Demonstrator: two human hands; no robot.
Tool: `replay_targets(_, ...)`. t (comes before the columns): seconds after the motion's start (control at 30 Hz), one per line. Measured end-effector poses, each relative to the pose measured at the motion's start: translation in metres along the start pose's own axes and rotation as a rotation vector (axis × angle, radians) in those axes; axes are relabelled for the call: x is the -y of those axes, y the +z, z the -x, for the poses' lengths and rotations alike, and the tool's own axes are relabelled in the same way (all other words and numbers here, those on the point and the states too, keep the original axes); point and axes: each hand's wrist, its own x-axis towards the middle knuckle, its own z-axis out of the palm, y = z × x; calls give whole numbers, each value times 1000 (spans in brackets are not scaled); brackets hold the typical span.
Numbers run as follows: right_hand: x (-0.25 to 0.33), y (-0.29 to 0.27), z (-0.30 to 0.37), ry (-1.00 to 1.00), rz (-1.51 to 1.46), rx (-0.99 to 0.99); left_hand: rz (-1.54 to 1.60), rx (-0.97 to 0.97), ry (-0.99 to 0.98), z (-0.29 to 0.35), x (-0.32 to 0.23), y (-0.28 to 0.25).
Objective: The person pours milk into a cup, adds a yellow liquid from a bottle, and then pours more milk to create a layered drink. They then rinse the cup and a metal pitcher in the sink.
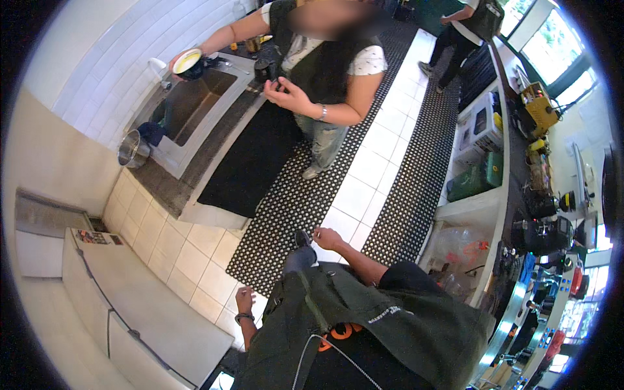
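Observation:
My left hand (245,299), with a dark band at the wrist, hangs low beside my apron, its fingers curled and nothing seen in them. Out in front of my body, my right hand (327,238) is loosely closed, and no held thing shows. My dark shoe (302,238) appears just beside it, on the floor mat (279,244). Neither hand touches a worktop. Across from me a person stands at a sink (185,140). One of that person's hands holds a round tub (188,64) with a pale yellow face; the other hand (289,96) is raised, palm up.
A metal pot (133,149) and a dark cloth (152,133) are at the sink's near corner. A long pale appliance (143,312) lines my left. On the right runs a counter with equipment, with a green box (471,179) shelved below. Another person (471,26) stands farther back.

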Motion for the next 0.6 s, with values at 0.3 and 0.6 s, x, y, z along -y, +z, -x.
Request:
replay_targets(0.3, -168, 68, 154, 519, -176, 37, 26, -6, -184, 26, 117, -4)
replay_targets(0.6, -239, 125, 266, 284, 266, 274, 20, 182, -89, 35, 178, -38)
